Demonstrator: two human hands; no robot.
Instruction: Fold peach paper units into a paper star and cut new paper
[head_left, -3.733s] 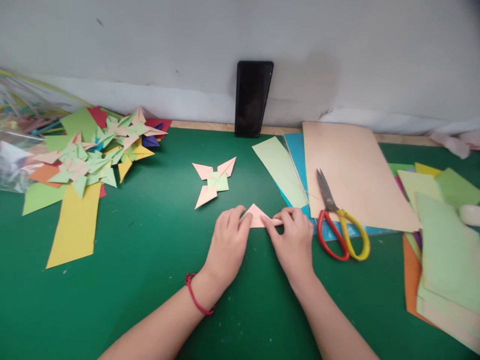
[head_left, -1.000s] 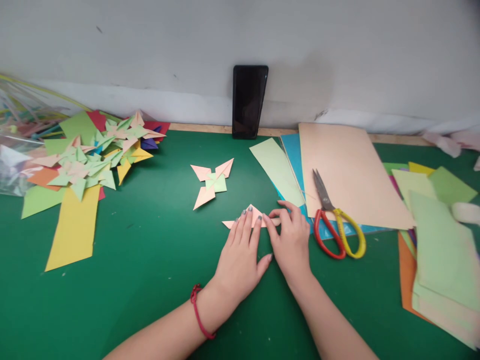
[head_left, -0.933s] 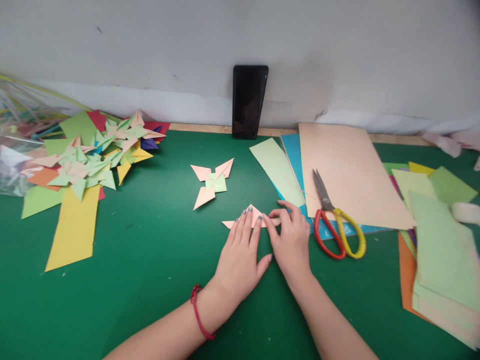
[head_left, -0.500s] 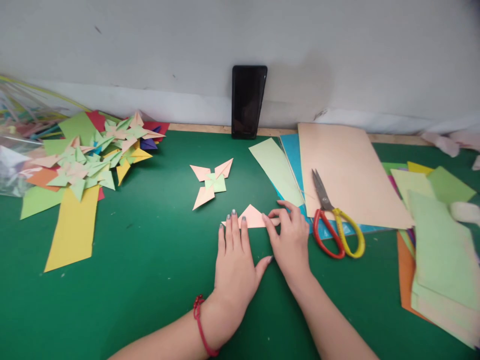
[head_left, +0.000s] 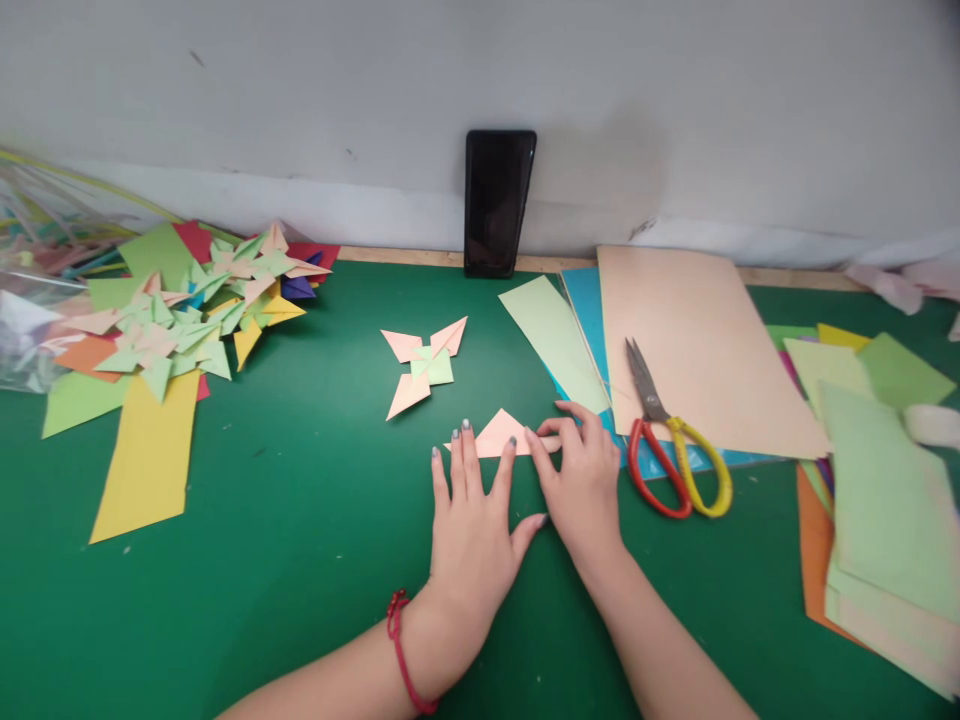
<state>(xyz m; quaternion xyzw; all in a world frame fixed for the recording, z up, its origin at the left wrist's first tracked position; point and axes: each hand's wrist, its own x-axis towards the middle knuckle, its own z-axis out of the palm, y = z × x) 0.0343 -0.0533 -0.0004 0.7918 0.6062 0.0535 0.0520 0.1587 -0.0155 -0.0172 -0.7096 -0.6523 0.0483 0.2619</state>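
L hand [head_left: 474, 540] flat, fingers spread on folded pink ppr [head_left: 498, 434]; R hand [head_left: 581, 478] pinches its R end.

left hand [head_left: 471, 545], earlier curled, now flat and splayed at the folded paper [head_left: 496, 437]

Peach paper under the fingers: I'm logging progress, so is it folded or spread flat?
Folded: the peach paper shows a triangular peak, with narrow ends by the left hand and right hand.
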